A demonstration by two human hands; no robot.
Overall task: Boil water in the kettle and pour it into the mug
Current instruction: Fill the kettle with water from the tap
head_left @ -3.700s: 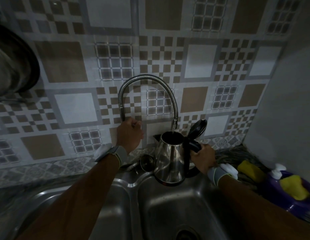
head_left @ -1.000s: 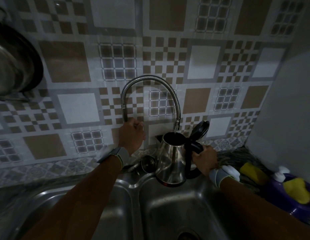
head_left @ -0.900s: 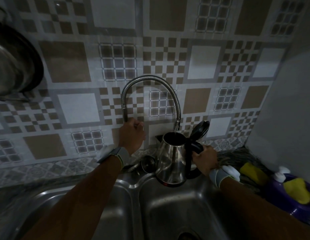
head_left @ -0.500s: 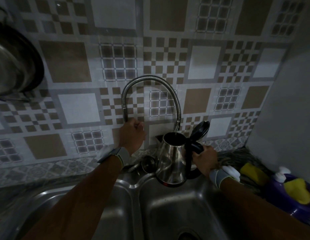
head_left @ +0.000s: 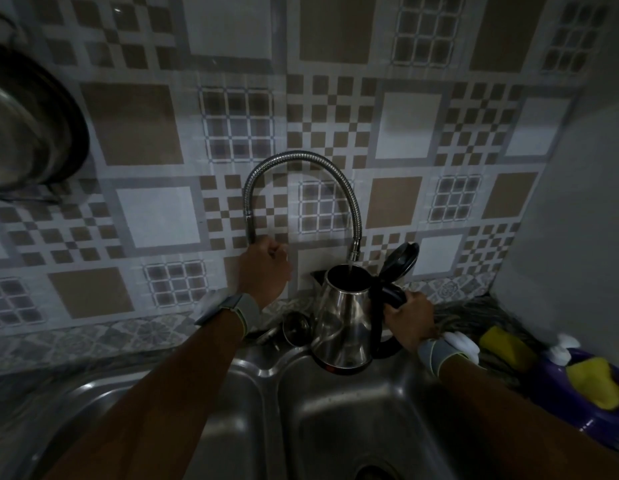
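A shiny stainless-steel electric kettle (head_left: pixel 342 327) with a black handle is held above the back edge of the right basin of a double stainless-steel sink (head_left: pixel 353 420), its black hinged lid (head_left: pixel 401 261) flipped open and standing up behind the handle. The right hand (head_left: pixel 410 318) curls its fingers around that black handle and keeps the kettle upright under the outlet of a flexible ribbed chrome tap (head_left: pixel 301 168), whose hose arches from left to right and ends just above the kettle's open mouth; a thin stream of water seems to fall from the nozzle into the dark opening. The left hand (head_left: pixel 264 273) is at the foot of the tap on the wall, its fingers curled around the tap's base or its valve, though what exactly it grips is hidden behind the hand. Both wrists wear pale grey bands. Just left of the kettle a small round metal strainer-like piece (head_left: pixel 296 329) lies on the sink's back rim. Behind everything rises a wall of beige, white and grey patterned tiles (head_left: pixel 335 116). At the right, on the counter, sit a yellow sponge (head_left: pixel 505 346) and a purple bottle (head_left: pixel 578 386) with a white pump top. A large steel pan (head_left: pixel 27 126) hangs at the upper left.
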